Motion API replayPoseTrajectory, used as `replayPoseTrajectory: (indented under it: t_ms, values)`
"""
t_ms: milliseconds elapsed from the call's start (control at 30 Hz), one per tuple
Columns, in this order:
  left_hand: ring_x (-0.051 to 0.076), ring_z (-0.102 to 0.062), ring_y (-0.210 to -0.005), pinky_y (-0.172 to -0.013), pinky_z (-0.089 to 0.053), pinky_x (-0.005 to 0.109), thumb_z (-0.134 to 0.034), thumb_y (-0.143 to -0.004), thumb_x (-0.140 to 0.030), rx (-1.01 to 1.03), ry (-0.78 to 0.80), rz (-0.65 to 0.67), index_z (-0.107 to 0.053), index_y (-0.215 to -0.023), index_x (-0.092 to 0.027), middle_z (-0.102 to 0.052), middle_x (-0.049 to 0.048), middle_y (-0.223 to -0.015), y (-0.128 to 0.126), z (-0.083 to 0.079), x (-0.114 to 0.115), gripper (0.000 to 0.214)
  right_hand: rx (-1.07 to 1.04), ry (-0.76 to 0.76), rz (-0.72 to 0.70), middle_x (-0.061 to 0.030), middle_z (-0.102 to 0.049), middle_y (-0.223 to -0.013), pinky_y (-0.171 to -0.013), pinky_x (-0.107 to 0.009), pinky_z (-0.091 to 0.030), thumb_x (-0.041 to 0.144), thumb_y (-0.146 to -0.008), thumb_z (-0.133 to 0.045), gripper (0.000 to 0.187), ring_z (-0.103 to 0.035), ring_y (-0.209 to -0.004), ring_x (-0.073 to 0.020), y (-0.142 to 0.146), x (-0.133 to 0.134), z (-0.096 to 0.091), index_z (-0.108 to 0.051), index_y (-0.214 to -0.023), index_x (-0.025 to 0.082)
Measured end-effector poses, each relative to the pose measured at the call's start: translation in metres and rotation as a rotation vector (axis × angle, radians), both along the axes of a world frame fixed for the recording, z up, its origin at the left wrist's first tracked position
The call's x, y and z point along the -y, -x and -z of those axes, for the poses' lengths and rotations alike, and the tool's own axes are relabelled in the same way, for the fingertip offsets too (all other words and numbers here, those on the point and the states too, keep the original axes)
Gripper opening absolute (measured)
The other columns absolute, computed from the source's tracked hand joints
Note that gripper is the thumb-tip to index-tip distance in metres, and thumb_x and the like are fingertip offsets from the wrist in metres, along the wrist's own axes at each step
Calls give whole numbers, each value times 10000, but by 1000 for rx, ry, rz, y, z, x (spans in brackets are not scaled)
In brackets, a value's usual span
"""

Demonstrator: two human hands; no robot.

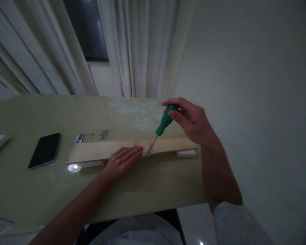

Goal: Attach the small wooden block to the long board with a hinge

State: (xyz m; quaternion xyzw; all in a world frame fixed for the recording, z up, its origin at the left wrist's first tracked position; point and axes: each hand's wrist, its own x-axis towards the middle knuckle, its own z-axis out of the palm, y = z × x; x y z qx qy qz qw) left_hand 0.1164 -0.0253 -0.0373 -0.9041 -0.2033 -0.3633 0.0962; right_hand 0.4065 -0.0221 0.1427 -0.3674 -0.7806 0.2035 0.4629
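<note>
A long pale wooden board (91, 151) lies across the table, raised on white blocks. My right hand (187, 117) is closed round the green handle of a screwdriver (164, 120), which leans to the right. The screwdriver's tip meets a small metal hinge (146, 154) at the board's front edge, near the middle. Just left of the hinge, my left hand (122, 160) grips the board, its fingers together on top and its thumb hidden. Its fingertips partly cover the hinge, so any screw under the tip is too small to make out.
Behind the board's left part lie a metal latch (79, 138), several screws (91, 135) and another hinge (103, 134). A single screw (106, 118) lies farther back. A black phone or tablet (44, 149) rests to the left. White blocks (186, 153) support the board.
</note>
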Motion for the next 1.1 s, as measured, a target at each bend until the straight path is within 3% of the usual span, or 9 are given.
replayPoseTrajectory:
  t_ms: [133, 267, 367, 433, 533, 633, 833, 1100]
  values:
    - [248, -714, -1254, -1012, -612, 386, -529, -1045, -104, 102, -31, 4, -587, -1487, -187, -756, 132, -1332, 5, -5, -1, 453, -182, 93, -51, -48, -673, -1091, -912, -345, -597, 454, -1020, -632, 359, -702, -1019, -205, -8, 10, -3, -651, -1324, 263]
    - [224, -783, -1044, -891, -630, 349, -636, -983, -64, 250, -99, -80, -616, -1451, -196, -812, 102, -1179, 9, -25, 8, 486, -427, 338, -134, -11, -616, -945, -650, -278, -560, 476, -953, -683, 304, -630, -752, -154, -6, 27, 14, -646, -1162, 258]
    - [217, -783, -898, -804, -629, 355, -679, -964, -70, 214, -161, -163, -589, -1484, -163, -825, 99, -1100, 6, -47, 31, 536, -326, 540, -76, 38, -532, -714, -499, -225, -389, 515, -940, -698, 300, -475, -576, -112, 6, 49, 38, -667, -1012, 225]
    - [245, -779, -969, -800, -635, 381, -625, -994, -82, 158, -217, -204, -588, -1488, -129, -805, 133, -1186, 1, -60, 50, 497, -209, 616, -12, 57, -473, -622, -457, -220, -306, 533, -923, -729, 319, -399, -526, -99, 17, 64, 53, -696, -917, 216]
    - [264, -771, -1056, -802, -647, 388, -519, -1034, -90, 41, -352, -256, -669, -1402, -131, -779, 136, -1272, -5, -70, 73, 399, -208, 658, 106, 72, -414, -542, -424, -239, -251, 572, -860, -792, 362, -331, -475, -94, 31, 81, 69, -711, -816, 222]
    - [261, -775, -1045, -835, -652, 384, -502, -1038, -86, -7, -389, -330, -704, -1359, -123, -779, 130, -1272, -9, -69, 83, 381, -209, 691, 194, 63, -439, -519, -404, -244, -242, 611, -852, -783, 402, -337, -452, -92, 38, 88, 76, -747, -805, 214]
    - [248, -774, -1028, -989, -622, 397, -494, -1042, -93, -17, -365, -351, -673, -1404, -132, -790, 119, -1242, -14, -57, 86, 406, -209, 810, 136, 27, -583, -602, -377, -215, -253, 615, -830, -795, 423, -391, -443, -75, 54, 86, 85, -788, -862, 193]
    - [249, -726, -1036, -976, -574, 409, -464, -1030, -90, -55, -407, -395, -743, -1252, -99, -774, 142, -1222, -29, -51, 94, 357, -245, 845, 216, 49, -549, -560, -385, -190, -265, 615, -793, -818, 454, -384, -430, -55, 58, 76, 94, -730, -786, 170]
